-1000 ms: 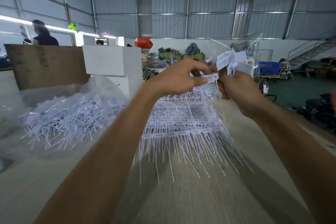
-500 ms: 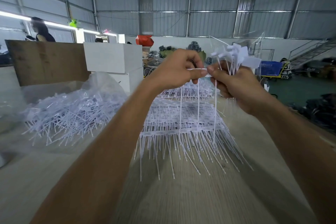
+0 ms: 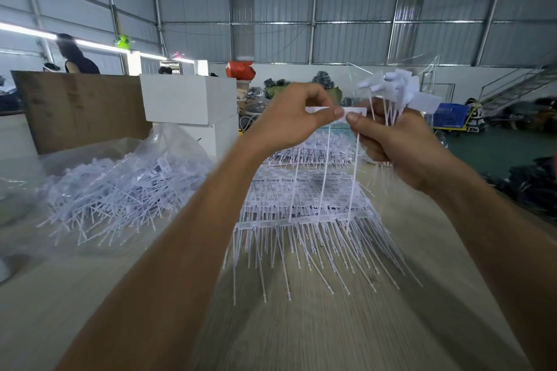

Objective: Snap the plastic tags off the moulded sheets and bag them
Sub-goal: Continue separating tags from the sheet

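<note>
a short strip of tags (image 3: 339, 113) hung pinched between both hands, its tails dangling. the left hand (image 3: 289, 117) gripped one end; the right hand (image 3: 394, 144) pinched the other while clutching a bundle of loose tags (image 3: 398, 87). snapping was underway; next likely a twist apart. below the hands, the moulded sheets (image 3: 304, 196) lay on the counter (image 3: 301, 325).

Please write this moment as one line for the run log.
step: snapping tags | left hand: pinches tag strip | right hand: pinches strip, holds tag bundle | moulded sheets: stacked on table
</note>
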### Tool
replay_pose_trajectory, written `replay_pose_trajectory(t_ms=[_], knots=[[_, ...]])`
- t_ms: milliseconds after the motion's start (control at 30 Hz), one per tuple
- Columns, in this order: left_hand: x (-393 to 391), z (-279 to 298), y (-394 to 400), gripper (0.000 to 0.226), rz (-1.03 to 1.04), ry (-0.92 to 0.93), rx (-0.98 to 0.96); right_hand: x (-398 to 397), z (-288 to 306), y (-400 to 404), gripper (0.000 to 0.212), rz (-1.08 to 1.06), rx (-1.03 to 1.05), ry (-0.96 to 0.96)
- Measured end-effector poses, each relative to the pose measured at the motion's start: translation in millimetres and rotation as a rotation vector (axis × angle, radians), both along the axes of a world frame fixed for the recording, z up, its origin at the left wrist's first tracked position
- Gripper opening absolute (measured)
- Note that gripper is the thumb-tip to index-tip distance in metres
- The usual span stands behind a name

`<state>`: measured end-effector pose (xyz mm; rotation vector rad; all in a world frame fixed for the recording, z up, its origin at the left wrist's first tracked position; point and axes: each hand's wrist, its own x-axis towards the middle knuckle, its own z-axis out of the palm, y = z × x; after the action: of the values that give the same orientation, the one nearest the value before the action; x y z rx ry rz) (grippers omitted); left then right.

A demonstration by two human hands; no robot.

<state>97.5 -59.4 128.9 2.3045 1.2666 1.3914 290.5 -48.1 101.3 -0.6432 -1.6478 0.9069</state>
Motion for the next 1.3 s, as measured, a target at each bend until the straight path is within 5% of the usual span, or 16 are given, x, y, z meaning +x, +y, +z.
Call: replay_pose_trajectory(t_ms=[200, 400, 533, 733, 900, 1067, 1300], knots=[[1.4, 1.3, -1.4, 0.044, -0.013, -0.126, 0.005, -0.1, -0.3, 0.7, 0.012, 0.143, -0.002, -0.006], [2.1, 4.3, -3.1, 0.043, 0.031, -0.189, 0.085, -1.4, -3.4, 4.8, 0.031, 0.099, -0.077, -0.056], [4.7, 5.0, -3.3, 0.043, 0.045, -0.175, 0.069, 0.3, -1.6, 0.3, 0.021, 0.043, -0.056, -0.077], [-2.2, 9.0, -0.6, 0.052, 0.029, -0.312, -0.107, -8.5, -0.6, -9.1, 0.017, -0.374, 0.344, -0.235], [-7.6, 7.5, 5.7, 0.03, 0.004, -0.357, -0.248, -5.8, 1.3, 1.3, 0.019, -0.638, 0.68, -0.573], [-6.3, 8.8, 4.4, 0.024, 0.01, -0.369, -0.303, -3.8, -1.0, -4.9, 0.025, -0.657, 0.965, -0.537], [-6.6, 8.1, 3.5, 0.038, -0.016, -0.417, -0.403, -5.1, -1.3, -7.3, 0.029, -0.664, 1.041, -0.543]])
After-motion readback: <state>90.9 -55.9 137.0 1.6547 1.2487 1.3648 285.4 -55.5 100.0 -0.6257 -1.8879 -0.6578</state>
